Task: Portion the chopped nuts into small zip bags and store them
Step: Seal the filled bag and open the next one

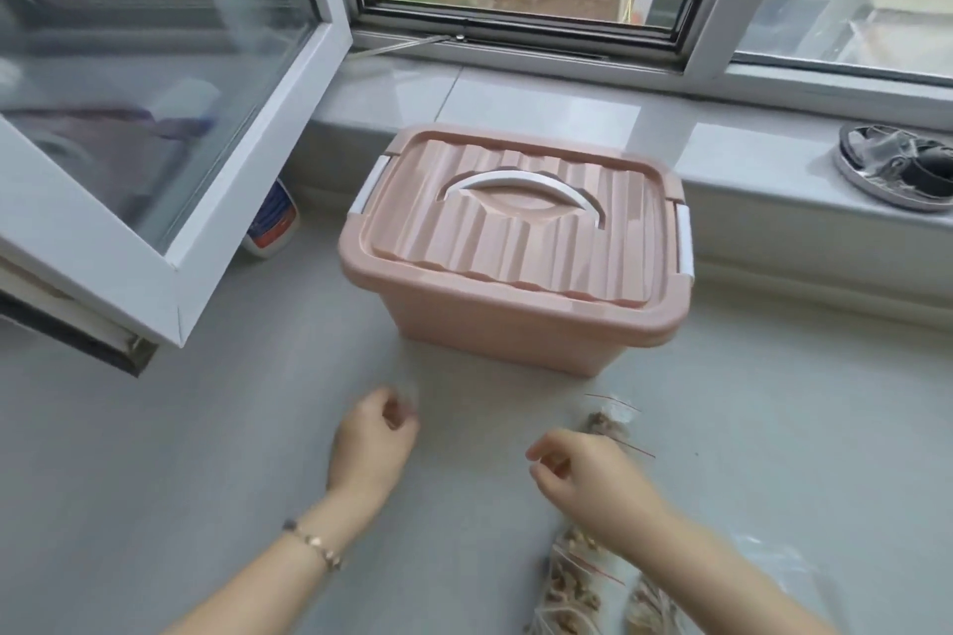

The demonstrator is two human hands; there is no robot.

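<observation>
A pink plastic storage box [521,325] stands on the grey counter, its lid on, with a white handle and white side latches. My left hand [371,443] hovers in front of its near left corner, fingers loosely curled, nothing visible in them; a faint blur sits at the fingertips. My right hand [588,474] hovers to the right, fingers also loosely curled and empty. Just beyond it lies a small zip bag of chopped nuts [611,420] with a red seal line. Several more filled bags [572,578] lie under my right forearm.
An open window sash [170,129] juts over the counter at left. A blue and white container [270,222] stands beneath it. On the sill at right sits a grey dish [876,191] with dark items. A clear bag [789,567] lies at far right.
</observation>
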